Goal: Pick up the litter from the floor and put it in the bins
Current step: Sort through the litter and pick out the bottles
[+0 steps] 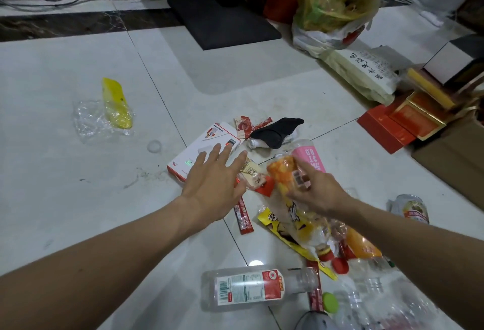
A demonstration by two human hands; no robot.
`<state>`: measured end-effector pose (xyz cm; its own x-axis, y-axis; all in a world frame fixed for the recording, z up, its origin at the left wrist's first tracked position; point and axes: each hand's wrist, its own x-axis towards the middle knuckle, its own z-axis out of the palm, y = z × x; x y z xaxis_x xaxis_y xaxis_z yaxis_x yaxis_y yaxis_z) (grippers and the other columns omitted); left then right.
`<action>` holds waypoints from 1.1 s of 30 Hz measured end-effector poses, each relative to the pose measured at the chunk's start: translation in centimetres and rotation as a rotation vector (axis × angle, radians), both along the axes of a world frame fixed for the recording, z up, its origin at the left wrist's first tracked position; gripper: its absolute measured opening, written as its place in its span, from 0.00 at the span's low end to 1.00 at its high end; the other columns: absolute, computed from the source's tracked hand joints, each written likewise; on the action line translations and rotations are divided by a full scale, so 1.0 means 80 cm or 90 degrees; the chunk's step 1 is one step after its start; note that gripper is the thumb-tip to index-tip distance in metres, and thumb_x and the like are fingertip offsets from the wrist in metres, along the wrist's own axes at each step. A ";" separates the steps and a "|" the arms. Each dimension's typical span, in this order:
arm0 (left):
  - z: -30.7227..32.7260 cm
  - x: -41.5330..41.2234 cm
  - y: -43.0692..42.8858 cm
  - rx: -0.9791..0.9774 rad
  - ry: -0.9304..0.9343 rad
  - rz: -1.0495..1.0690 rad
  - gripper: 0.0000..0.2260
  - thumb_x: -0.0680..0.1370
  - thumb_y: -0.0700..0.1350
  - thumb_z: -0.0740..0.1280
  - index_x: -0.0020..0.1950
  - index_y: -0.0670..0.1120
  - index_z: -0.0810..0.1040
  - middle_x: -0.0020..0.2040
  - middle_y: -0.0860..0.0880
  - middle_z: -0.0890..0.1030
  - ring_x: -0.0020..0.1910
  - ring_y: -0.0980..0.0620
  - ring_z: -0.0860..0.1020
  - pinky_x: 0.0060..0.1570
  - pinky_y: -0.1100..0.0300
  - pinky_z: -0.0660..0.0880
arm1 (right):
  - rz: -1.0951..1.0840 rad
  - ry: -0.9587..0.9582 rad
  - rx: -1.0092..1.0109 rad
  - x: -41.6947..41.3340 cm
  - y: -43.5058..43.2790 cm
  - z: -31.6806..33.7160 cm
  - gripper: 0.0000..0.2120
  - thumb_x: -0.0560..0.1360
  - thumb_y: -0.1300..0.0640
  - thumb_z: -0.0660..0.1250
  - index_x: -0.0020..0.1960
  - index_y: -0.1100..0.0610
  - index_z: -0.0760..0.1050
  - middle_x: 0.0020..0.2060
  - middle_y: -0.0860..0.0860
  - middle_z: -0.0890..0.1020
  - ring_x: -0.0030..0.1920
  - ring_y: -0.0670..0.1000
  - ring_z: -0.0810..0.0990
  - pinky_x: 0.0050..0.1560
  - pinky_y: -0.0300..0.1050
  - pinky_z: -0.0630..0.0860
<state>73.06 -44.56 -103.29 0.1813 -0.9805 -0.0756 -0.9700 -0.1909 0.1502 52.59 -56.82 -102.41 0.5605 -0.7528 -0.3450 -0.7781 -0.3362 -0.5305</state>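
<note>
Litter lies in a heap on the white tiled floor. My right hand (317, 191) grips an orange-labelled plastic bottle (284, 172) held above the heap, beside a pink-labelled bottle (311, 155). My left hand (212, 183) reaches out with straight fingers over a white and red box (201, 150) and small snack wrappers (252, 172). Around them lie a red sachet (243, 217), a yellow wrapper (285, 238), a clear bottle with a red and white label (248, 287), a black sock-like cloth (277, 130) and a drinks can (413, 208).
A yellow wrapper (116, 103) on clear plastic film (89, 120) lies apart at the left. Full plastic bags (332, 7), a paper bag (366, 73), red gift boxes (400, 120) and a cardboard box (455, 157) line the right. A black stand base (222, 23) sits at the back.
</note>
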 end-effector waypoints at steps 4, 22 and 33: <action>-0.001 -0.007 -0.007 -0.005 0.011 -0.007 0.28 0.82 0.60 0.50 0.79 0.54 0.47 0.80 0.46 0.49 0.78 0.45 0.48 0.75 0.49 0.49 | -0.082 -0.020 -0.026 0.001 -0.028 0.031 0.42 0.74 0.53 0.72 0.78 0.43 0.50 0.57 0.56 0.79 0.42 0.52 0.82 0.35 0.43 0.80; -0.046 -0.127 -0.074 0.067 0.309 -0.003 0.31 0.80 0.58 0.61 0.79 0.55 0.52 0.71 0.39 0.65 0.71 0.42 0.60 0.67 0.51 0.64 | -0.195 -0.053 -0.026 -0.088 -0.063 0.044 0.39 0.75 0.54 0.72 0.77 0.40 0.53 0.47 0.49 0.77 0.41 0.50 0.82 0.33 0.38 0.74; -0.086 -0.156 -0.100 0.115 0.498 0.122 0.38 0.74 0.61 0.69 0.78 0.60 0.51 0.67 0.39 0.64 0.71 0.40 0.61 0.67 0.51 0.64 | -0.208 -0.064 -0.028 -0.089 -0.074 0.032 0.38 0.74 0.53 0.72 0.77 0.40 0.55 0.49 0.48 0.77 0.48 0.52 0.81 0.44 0.46 0.77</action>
